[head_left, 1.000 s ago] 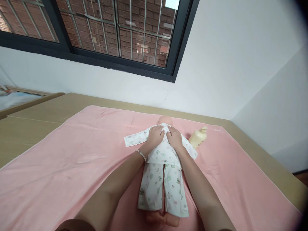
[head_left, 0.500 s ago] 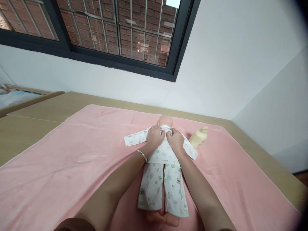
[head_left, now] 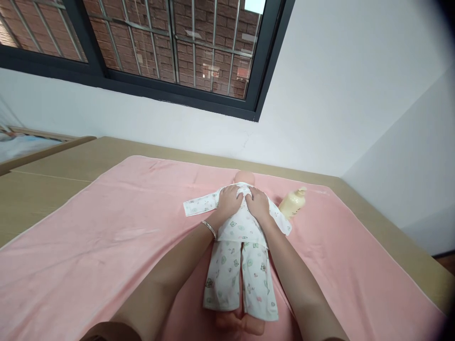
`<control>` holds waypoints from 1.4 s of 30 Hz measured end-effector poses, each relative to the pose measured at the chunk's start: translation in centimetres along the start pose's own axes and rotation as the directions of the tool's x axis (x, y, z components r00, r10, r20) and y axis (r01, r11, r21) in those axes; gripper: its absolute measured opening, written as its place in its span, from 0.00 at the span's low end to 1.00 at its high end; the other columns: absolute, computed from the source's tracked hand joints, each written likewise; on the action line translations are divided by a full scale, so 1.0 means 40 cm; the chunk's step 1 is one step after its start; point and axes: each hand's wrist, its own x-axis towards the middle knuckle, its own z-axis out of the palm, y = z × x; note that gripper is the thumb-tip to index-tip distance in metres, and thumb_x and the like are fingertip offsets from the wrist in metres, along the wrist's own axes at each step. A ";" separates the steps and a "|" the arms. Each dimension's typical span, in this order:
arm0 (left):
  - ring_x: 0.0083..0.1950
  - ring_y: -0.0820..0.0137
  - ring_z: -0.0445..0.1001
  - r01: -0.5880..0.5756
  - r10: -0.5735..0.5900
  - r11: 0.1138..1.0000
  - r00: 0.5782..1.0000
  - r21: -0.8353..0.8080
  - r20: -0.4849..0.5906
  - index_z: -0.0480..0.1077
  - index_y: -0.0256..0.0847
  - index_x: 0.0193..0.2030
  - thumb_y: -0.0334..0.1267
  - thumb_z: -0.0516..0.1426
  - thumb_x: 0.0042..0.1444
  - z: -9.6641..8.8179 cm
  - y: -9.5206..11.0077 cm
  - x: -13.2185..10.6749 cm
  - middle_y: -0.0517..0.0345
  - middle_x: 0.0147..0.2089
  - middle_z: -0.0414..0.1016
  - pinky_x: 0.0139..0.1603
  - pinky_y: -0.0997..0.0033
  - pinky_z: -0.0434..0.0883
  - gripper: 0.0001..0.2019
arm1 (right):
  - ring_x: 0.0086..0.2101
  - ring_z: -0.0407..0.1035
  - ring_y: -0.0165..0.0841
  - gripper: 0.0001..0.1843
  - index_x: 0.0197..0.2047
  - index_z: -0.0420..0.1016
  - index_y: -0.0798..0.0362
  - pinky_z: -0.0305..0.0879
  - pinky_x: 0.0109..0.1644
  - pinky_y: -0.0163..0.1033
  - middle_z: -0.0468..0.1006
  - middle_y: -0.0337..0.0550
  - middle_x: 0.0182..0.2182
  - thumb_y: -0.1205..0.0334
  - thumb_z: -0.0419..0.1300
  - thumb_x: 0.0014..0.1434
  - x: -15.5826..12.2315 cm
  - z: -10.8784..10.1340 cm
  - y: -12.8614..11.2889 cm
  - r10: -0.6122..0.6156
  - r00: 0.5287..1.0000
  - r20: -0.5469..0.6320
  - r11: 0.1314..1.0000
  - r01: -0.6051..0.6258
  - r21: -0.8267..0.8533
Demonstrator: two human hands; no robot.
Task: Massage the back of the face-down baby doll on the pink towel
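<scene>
A baby doll [head_left: 244, 177] lies stretched out, its bald head at the far end and its bare feet toward me. It wears a white printed top [head_left: 242, 222] and matching trousers [head_left: 224, 274]. My left hand [head_left: 229, 201] rests on the top's upper left part, fingers extended over the cloth. On the upper right part lies my right hand [head_left: 258, 202], also with fingers stretched out. Both thumbs point inward near the middle. The collar now shows as a smooth edge beyond my fingertips. One sleeve [head_left: 201, 204] spreads left, the other [head_left: 281, 220] slants right.
A baby bottle [head_left: 293, 202] with pale yellow contents lies close to the right sleeve. Underneath is a pink blanket [head_left: 106, 237] on a wooden surface [head_left: 53, 161]. A white wall [head_left: 199, 128] and a dark-framed window [head_left: 170, 90] stand behind.
My fingers have gone from gathering the cloth at the collar to lying flatter on the upper top. The collar has smoothed out. The doll and bottle stay in place.
</scene>
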 end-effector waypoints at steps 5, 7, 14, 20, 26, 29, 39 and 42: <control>0.59 0.60 0.71 0.011 -0.011 1.000 1.000 -0.007 -0.001 0.72 0.43 0.50 0.37 0.51 0.61 0.002 -0.002 -0.001 0.53 0.56 0.76 0.64 0.55 0.63 0.13 | 0.56 0.66 0.41 0.25 0.60 0.70 0.54 0.55 0.62 0.41 0.74 0.49 0.57 0.61 0.47 0.64 -0.001 0.002 0.000 0.024 1.000 0.015 1.000 -0.025 0.016; 0.59 0.60 0.71 0.010 -0.010 1.000 1.000 -0.005 -0.001 0.72 0.43 0.50 0.36 0.51 0.61 0.002 -0.002 -0.001 0.52 0.56 0.76 0.64 0.55 0.63 0.13 | 0.56 0.66 0.41 0.25 0.60 0.71 0.54 0.55 0.63 0.42 0.74 0.49 0.57 0.60 0.47 0.63 -0.001 0.002 0.000 0.023 1.000 0.012 0.999 -0.024 0.024; 0.59 0.60 0.71 0.025 -0.025 1.000 1.000 -0.019 -0.008 0.72 0.42 0.50 0.36 0.51 0.61 -0.001 0.003 -0.001 0.52 0.56 0.76 0.64 0.56 0.63 0.13 | 0.54 0.68 0.40 0.24 0.59 0.72 0.54 0.57 0.61 0.41 0.76 0.48 0.55 0.62 0.48 0.63 -0.001 0.002 0.001 0.001 1.000 -0.009 1.000 -0.001 0.029; 0.58 0.59 0.71 0.024 -0.024 0.999 1.000 -0.021 -0.006 0.73 0.42 0.50 0.36 0.51 0.61 -0.005 0.005 -0.001 0.52 0.55 0.77 0.63 0.55 0.64 0.13 | 0.54 0.68 0.39 0.24 0.59 0.71 0.53 0.56 0.61 0.41 0.76 0.47 0.55 0.61 0.47 0.63 0.001 0.006 0.004 0.010 1.000 -0.011 0.999 -0.010 0.033; 0.59 0.60 0.71 0.024 -0.024 0.999 1.000 -0.021 -0.011 0.72 0.42 0.50 0.37 0.51 0.61 -0.005 0.004 -0.004 0.51 0.56 0.77 0.64 0.56 0.63 0.14 | 0.55 0.67 0.40 0.25 0.60 0.71 0.54 0.56 0.62 0.41 0.75 0.48 0.56 0.61 0.47 0.63 -0.004 0.006 0.002 0.016 1.000 -0.016 0.999 -0.015 0.037; 0.58 0.59 0.71 0.040 -0.040 0.999 0.999 -0.004 -0.011 0.73 0.41 0.50 0.37 0.51 0.61 -0.006 0.007 -0.005 0.50 0.55 0.77 0.64 0.56 0.63 0.14 | 0.55 0.67 0.41 0.25 0.60 0.70 0.54 0.56 0.62 0.42 0.74 0.49 0.57 0.60 0.47 0.63 -0.006 0.003 -0.001 0.024 1.000 -0.016 0.999 -0.024 0.027; 0.61 0.61 0.69 0.037 -0.038 0.999 0.999 0.038 0.025 0.71 0.41 0.53 0.37 0.50 0.61 0.000 0.000 -0.001 0.52 0.59 0.74 0.65 0.57 0.61 0.16 | 0.57 0.65 0.42 0.27 0.64 0.67 0.54 0.56 0.63 0.43 0.72 0.49 0.59 0.60 0.46 0.64 0.002 -0.001 0.004 0.018 0.998 0.055 1.000 -0.019 0.010; 0.62 0.60 0.68 0.035 -0.036 0.999 0.999 0.033 0.032 0.71 0.41 0.54 0.36 0.49 0.61 0.001 -0.003 0.000 0.52 0.60 0.73 0.65 0.56 0.61 0.17 | 0.58 0.64 0.42 0.28 0.65 0.65 0.55 0.54 0.64 0.44 0.71 0.50 0.60 0.60 0.46 0.64 0.004 0.001 0.007 0.022 0.997 0.068 1.000 -0.022 0.000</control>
